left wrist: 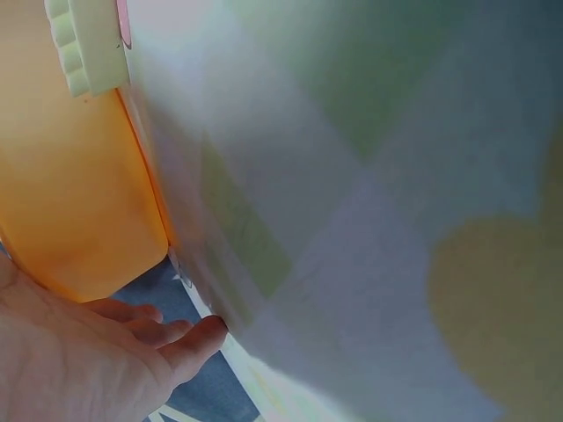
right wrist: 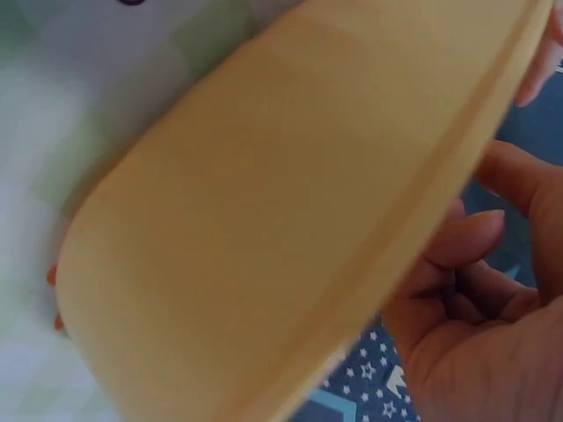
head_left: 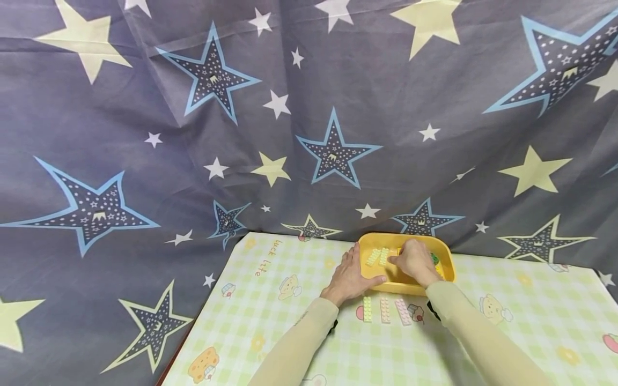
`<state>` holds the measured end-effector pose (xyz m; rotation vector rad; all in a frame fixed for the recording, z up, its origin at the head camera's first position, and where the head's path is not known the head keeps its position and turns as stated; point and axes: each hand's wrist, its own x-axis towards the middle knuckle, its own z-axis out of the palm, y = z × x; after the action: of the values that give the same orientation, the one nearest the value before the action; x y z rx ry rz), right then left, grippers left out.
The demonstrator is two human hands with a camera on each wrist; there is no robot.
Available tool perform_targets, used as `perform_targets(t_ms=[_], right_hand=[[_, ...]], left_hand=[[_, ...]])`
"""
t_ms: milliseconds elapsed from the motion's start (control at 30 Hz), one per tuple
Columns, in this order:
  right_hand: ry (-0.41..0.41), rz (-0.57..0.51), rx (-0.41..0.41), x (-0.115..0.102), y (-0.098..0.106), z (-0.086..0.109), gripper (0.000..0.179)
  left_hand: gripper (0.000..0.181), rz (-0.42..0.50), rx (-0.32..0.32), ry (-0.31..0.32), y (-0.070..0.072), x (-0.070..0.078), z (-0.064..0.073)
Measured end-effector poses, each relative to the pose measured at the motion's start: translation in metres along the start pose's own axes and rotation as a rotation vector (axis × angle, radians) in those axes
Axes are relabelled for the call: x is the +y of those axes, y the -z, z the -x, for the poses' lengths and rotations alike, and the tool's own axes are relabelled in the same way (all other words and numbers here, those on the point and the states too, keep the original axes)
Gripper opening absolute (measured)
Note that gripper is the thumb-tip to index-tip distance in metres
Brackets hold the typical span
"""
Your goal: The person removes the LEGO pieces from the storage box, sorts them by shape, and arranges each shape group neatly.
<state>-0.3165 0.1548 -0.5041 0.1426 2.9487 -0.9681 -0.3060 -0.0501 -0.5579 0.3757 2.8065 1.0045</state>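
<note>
In the head view my left hand (head_left: 351,276) rests against the left end of a yellow plastic bin (head_left: 404,289), its thumb along the front rim. The left wrist view shows those fingers (left wrist: 189,347) loosely extended beside the bin wall. My right hand (head_left: 416,260) reaches down into the bin. Its fingers look bent in the right wrist view, but the wall (right wrist: 264,211) covers the tips, so any held piece is hidden. Two pale yellow toy bricks (head_left: 383,256) lie in the bin left of it, and a green piece (head_left: 434,259) lies to its right.
In front of the bin, a pale yellow-green brick (head_left: 367,309), a pink brick (head_left: 384,311) and another pink brick (head_left: 403,312) lie in a row on the checked tablecloth (head_left: 299,316). A dark star-patterned curtain (head_left: 309,198) hangs right behind the table.
</note>
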Motion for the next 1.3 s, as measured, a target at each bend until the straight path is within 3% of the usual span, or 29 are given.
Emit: perform_targets(t_ms=[300, 600, 900, 967, 1167, 1300], right_hand=[[-0.020, -0.064, -0.001, 0.001, -0.024, -0.007, 0.037], [-0.032, -0.060, -0.009, 0.007, -0.042, -0.009, 0.037], [-0.039, -0.001, -0.012, 0.040, -0.064, -0.044, 0.024], [-0.050, 0.014, 0.003, 0.039, -0.064, -0.044, 0.026], [-0.069, 0.011, 0.032, 0.019, -0.045, -0.018, 0.034], [-0.057, -0.019, 0.013, 0.025, -0.041, -0.017, 0.039]], left_hand=[[0.127, -0.020, 0.020, -0.012, -0.004, 0.000, 0.000], [0.127, -0.031, 0.008, -0.009, -0.005, 0.002, 0.002], [0.128, -0.028, 0.007, 0.000, -0.005, 0.003, 0.000], [0.128, -0.031, 0.009, 0.004, -0.005, 0.003, 0.000], [0.129, -0.028, 0.014, 0.003, -0.004, 0.003, 0.001], [0.128, -0.037, 0.010, 0.009, -0.002, 0.001, 0.000]])
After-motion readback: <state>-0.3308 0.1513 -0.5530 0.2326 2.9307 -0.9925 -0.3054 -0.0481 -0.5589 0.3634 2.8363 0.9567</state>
